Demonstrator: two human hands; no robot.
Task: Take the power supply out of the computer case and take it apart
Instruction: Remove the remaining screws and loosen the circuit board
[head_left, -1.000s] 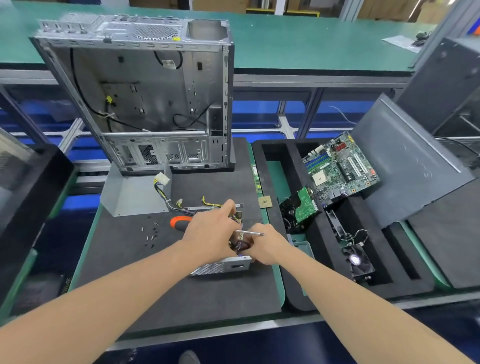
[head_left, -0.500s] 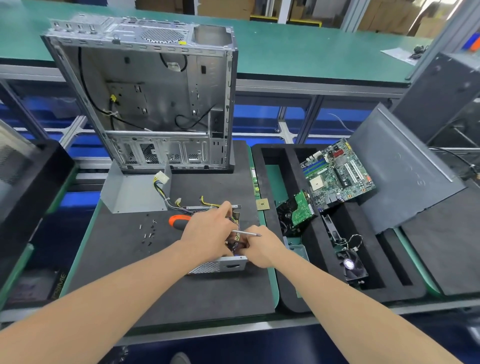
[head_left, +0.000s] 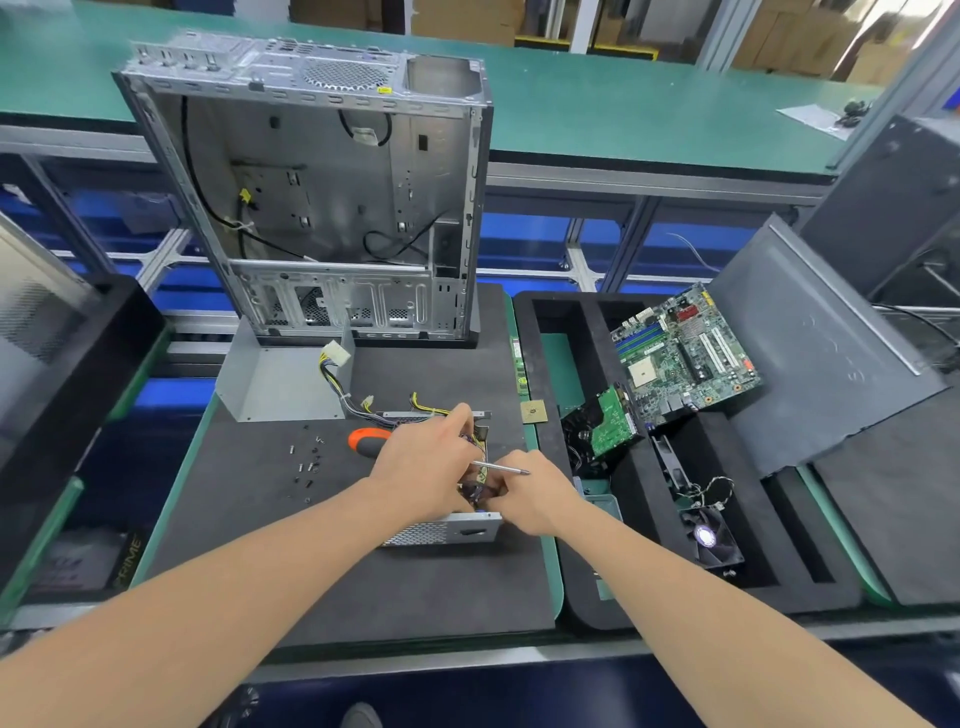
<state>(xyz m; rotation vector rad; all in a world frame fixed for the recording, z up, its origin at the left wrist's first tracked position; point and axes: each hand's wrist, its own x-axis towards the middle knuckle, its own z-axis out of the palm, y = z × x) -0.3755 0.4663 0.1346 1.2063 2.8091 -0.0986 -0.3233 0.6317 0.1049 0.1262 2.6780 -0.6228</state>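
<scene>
Head view: left hand (head_left: 422, 470) and right hand (head_left: 527, 496) cover the power supply (head_left: 441, 533).

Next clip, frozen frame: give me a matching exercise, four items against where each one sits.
Things:
1 computer case
2 motherboard
3 loose screws
4 fan

Places:
A scattered on the mat
B near end of the foam tray
C upright at the mat's far edge
D leaning at the foam tray's far end

Pairs: 1-C, 2-D, 3-A, 4-B
</scene>
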